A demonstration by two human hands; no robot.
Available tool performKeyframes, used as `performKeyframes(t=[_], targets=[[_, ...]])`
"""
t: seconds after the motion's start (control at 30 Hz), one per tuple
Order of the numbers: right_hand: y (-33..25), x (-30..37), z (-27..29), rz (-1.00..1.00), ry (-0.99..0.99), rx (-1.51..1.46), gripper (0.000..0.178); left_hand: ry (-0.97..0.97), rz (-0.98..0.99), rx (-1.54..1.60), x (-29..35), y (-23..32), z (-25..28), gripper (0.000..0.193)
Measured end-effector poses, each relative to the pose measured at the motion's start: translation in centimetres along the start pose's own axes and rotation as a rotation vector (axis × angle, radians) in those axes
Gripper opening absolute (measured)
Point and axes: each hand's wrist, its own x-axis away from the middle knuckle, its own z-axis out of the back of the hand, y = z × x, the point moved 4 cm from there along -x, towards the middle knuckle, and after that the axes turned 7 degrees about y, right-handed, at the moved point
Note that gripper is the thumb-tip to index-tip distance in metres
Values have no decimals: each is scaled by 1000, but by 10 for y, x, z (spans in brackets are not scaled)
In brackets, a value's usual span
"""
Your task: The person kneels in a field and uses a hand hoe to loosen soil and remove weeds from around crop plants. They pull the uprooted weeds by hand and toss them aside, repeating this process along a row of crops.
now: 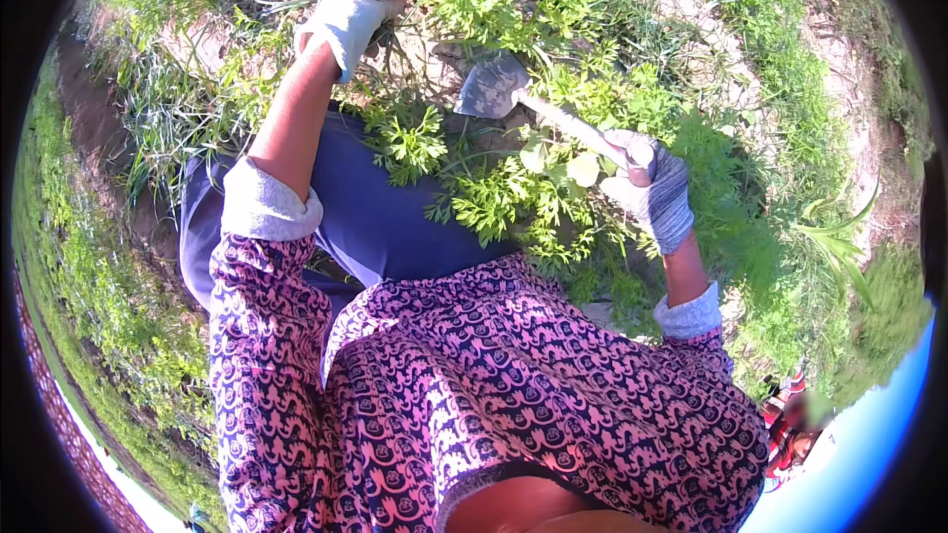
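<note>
My right hand (652, 195), in a grey knitted glove, is wrapped round the pale handle of a small trowel (496, 87). The trowel's broad, soil-smeared metal blade points up and left, low among the leaves. My left hand (348, 24), in a whitish glove, reaches down to the ground at the upper left. Its fingers are closed at the base of some greenery, and whatever they grip is hidden. Between the hands grow feathery green plants (410, 143) with finely cut leaves, like carrot tops. Broader round leaves (583, 168) stand just below the trowel's handle.
Long grassy weeds (173, 118) cover the ground on the left. Dry, pale soil (681, 0) shows between rows of plants at the upper right. My bent leg in blue trousers (395, 207) is close under the left arm. Another person (785, 434) is at the lower right edge.
</note>
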Motion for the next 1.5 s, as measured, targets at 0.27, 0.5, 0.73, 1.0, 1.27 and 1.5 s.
performKeyframes(t=[0.27,0.5,0.73,1.0,1.27,1.5], targets=[[16,0,-16,-22,55,-193,39,157,139,220,-8,-22,11,23],[-11,-30,-27,24,-82,122,47,93,166,-74,-8,-18,25,30],[-2,-13,12,-167,170,-285,50,-75,-243,-666,-48,-10,-30,26],[-27,-7,36,-235,243,-275,56,-149,-76,-638,-30,24,-68,42],[-49,-33,80,49,450,-542,62,-542,-445,-753,-13,28,-89,41],[-42,-46,88,-38,585,-421,45,-123,-357,-571,-7,46,-17,23]])
